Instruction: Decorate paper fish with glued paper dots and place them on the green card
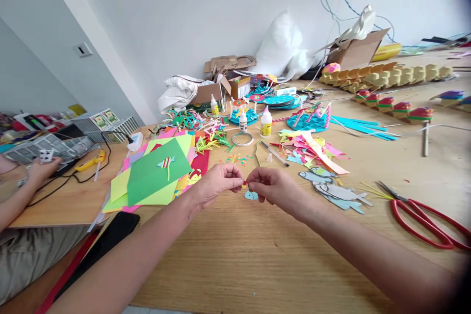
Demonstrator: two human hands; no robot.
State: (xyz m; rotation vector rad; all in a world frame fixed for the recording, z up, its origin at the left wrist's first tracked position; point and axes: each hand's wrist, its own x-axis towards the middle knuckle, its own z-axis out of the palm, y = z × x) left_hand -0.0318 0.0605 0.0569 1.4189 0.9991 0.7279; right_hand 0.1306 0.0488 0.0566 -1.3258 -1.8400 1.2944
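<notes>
My left hand (222, 180) and my right hand (270, 184) meet fingertip to fingertip above the wooden table. Both are closed in a pinch at a tiny red piece (245, 183), probably paper. Just under the fingers lies a light blue paper fish (251, 196), partly covered by my right hand. Several grey and blue paper fish (336, 190) overlap to the right. On green paper (143, 181) at the left rests a small blue fish with red stripes (166, 162). Behind my hands are small orange and green paper scraps (237, 159).
Glue bottles (265, 124), a tape ring (242, 139) and a pen (274, 154) stand or lie beyond my hands. Large red-handled scissors (419, 218) are at the right. Paper strips (316, 149) lie nearer. At the left, another person's hand (42, 170) is beside a yellow glue gun (90, 161).
</notes>
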